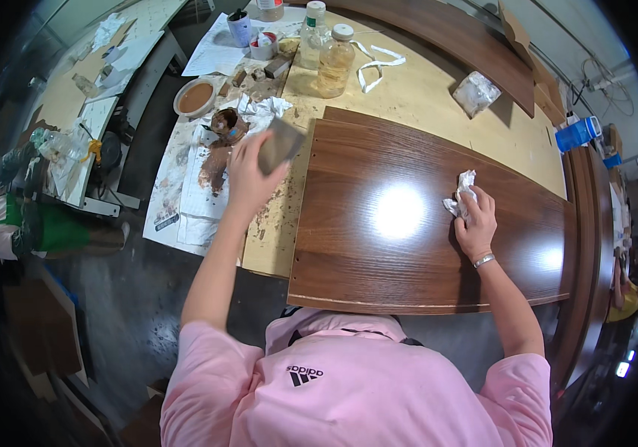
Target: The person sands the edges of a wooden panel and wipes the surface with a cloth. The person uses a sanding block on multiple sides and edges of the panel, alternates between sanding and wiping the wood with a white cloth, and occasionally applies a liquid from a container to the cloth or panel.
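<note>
I've got the left hand (248,177) with its fingers clasped round a grey-brown rectangular block (283,143), just left of a glossy dark-brown wood-grain panel (378,261); how high it's held, I can't tell. Over on the right, the right hand (477,227) has its fingers bunched on a crumpled white wad (465,192), and I see that wad on the panel's right half. The panel lies across the near side of a yellowish board tabletop (263,249). Left of the block, I spot a brown-stained cup (223,122), then a round white tub (177,98) holding something brown. Farther off, a clear white-capped bottle (335,67) stands left of a curled white strip (377,64).
</note>
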The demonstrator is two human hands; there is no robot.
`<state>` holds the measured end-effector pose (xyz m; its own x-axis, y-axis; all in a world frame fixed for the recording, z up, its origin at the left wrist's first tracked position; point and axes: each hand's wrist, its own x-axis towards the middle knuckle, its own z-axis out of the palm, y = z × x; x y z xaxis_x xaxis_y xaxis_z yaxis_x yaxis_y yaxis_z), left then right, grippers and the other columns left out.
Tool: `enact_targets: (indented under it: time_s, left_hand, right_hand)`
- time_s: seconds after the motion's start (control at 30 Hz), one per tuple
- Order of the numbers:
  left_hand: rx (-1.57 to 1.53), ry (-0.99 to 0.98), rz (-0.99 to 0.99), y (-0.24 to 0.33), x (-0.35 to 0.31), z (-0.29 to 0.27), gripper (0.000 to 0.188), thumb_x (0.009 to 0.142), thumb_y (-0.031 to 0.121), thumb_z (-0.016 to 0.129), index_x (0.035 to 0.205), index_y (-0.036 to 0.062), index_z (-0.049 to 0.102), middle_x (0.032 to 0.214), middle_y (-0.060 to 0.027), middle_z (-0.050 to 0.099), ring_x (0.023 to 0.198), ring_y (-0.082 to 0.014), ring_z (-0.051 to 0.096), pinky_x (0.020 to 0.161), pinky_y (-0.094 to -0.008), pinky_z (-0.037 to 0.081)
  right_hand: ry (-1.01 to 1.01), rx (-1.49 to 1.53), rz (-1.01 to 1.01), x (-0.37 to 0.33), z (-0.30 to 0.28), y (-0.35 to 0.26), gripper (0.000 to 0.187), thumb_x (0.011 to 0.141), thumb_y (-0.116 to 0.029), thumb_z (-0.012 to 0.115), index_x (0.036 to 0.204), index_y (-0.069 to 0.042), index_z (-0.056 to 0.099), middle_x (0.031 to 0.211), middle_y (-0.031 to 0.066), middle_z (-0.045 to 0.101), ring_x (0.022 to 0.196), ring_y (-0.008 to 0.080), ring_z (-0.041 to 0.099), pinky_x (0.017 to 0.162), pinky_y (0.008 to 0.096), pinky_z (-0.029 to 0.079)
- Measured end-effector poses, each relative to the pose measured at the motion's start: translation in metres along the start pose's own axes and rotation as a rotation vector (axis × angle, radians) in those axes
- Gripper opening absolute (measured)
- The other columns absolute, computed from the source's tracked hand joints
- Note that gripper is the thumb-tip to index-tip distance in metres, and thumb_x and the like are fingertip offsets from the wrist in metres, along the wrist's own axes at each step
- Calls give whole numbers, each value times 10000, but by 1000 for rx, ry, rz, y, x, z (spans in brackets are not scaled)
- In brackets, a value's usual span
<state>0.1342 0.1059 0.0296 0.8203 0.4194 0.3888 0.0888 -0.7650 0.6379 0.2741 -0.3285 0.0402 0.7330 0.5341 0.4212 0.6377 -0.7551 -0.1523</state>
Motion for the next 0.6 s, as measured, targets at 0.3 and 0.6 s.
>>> enact_targets:
  time_s: [0.3, 0.6]
  left_hand:
    - [-79, -371, 264, 5, -110, -30, 655, 722, 266, 805, 1336, 137, 617, 1424, -217, 514, 1247, -393, 530, 1075, -483, 395]
    - [-126, -255, 52, -6, 51, 31, 597, 783, 212, 742, 1364, 185, 604, 1378, -193, 572, 1274, -334, 533, 1091, -392, 399]
  right_hand:
    - [-22, -52, -40, 7, -1, 0, 443, 723, -232, 767, 1133, -90, 674, 1237, 124, 590, 1098, 368, 543, 895, 444, 502]
    - [-27, -57, -25, 15, 5, 8, 421, 716, -180, 725, 1126, -97, 676, 1203, 123, 596, 1101, 367, 543, 895, 442, 505]
